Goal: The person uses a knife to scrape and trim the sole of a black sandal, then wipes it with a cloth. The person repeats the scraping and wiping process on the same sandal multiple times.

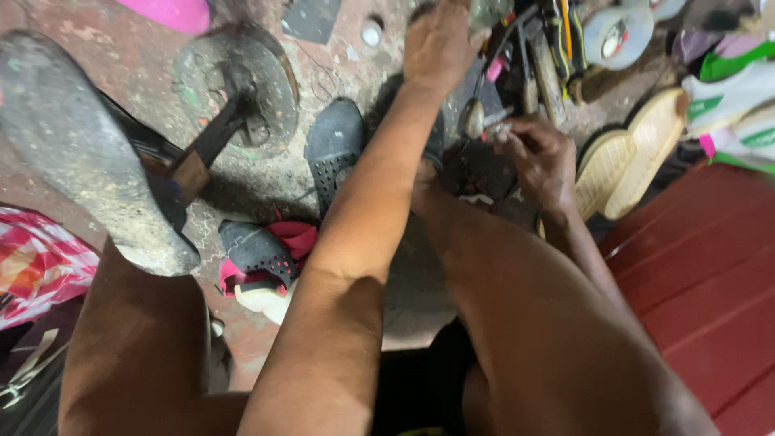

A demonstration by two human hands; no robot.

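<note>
Here, left hand (438,40) reaching into tools (533,56), grip unclear, right hand (539,157) pinching perhaps a small metal piece (494,129)

Colours as I see them: dark grey perforated shoe upper (333,145); black-and-pink shoe (262,257) with a cream sole; two pale tan soles (634,161) with a fine ribbed pattern; red painted boards (710,266); red, pink and white striped bag (36,262); white-and-green shoes (731,97); dusty grey sole (81,145); rusty brown-grey floor (105,36); magenta piece (169,12).
</note>
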